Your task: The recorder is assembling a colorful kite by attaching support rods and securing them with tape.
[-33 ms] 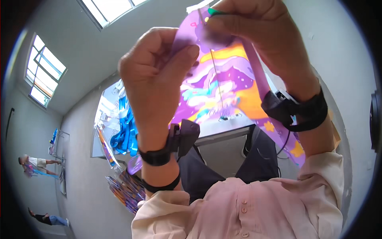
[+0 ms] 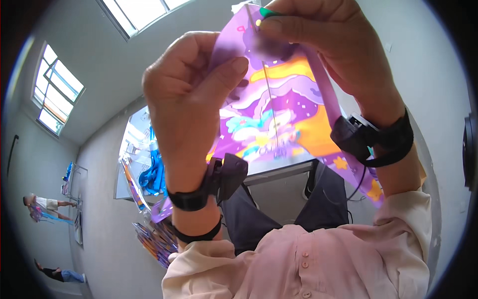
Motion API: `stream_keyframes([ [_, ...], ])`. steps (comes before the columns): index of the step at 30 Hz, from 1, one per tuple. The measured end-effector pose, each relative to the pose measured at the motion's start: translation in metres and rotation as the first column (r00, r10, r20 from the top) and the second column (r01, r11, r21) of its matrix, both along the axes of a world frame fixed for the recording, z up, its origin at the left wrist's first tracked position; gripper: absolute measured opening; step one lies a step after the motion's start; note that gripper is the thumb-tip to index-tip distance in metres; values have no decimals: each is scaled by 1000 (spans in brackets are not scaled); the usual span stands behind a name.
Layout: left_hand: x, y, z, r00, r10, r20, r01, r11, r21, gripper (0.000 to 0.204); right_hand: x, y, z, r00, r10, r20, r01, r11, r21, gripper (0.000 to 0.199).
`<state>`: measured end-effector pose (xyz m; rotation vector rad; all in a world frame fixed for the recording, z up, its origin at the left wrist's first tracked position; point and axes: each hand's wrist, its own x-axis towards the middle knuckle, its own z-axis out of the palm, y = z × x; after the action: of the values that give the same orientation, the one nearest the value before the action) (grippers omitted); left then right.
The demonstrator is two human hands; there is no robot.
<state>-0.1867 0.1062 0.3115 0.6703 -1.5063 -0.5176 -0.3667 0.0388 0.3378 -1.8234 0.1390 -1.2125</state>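
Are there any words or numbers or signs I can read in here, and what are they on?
No words or numbers can be read clearly.
Purple printed sheet: small pink mark near the top, too small to tell; letter-like marks near the bottom, too blurred.
Blue straps: no writing visible.

From between the hands, the sheet stretches toward the person, hiding part of the table. Straps lie on the table's left side; packages sit left, nearer the person.

Overexposed windows, dark curved rim
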Motion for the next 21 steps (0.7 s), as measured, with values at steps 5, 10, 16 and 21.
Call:
stream_keyframes([
  [5,-4,-4,26,999,-52,1,52,997,62,19,8,-5,1,994,69,80,-78,990,120,13],
  [10,5,-29,4,999,-2,-37,3,1000,23,21,23,-23,-34,995,38,93,-46,995,87,9],
  [16,8,-47,-28,971,-58,-233,89,988,123,18,42,-34,-62,971,-114,211,70,976,205,8],
  [21,15,-52,-46,976,-11,-219,42,989,140,17,50,-33,-77,953,-182,243,136,972,194,8],
])
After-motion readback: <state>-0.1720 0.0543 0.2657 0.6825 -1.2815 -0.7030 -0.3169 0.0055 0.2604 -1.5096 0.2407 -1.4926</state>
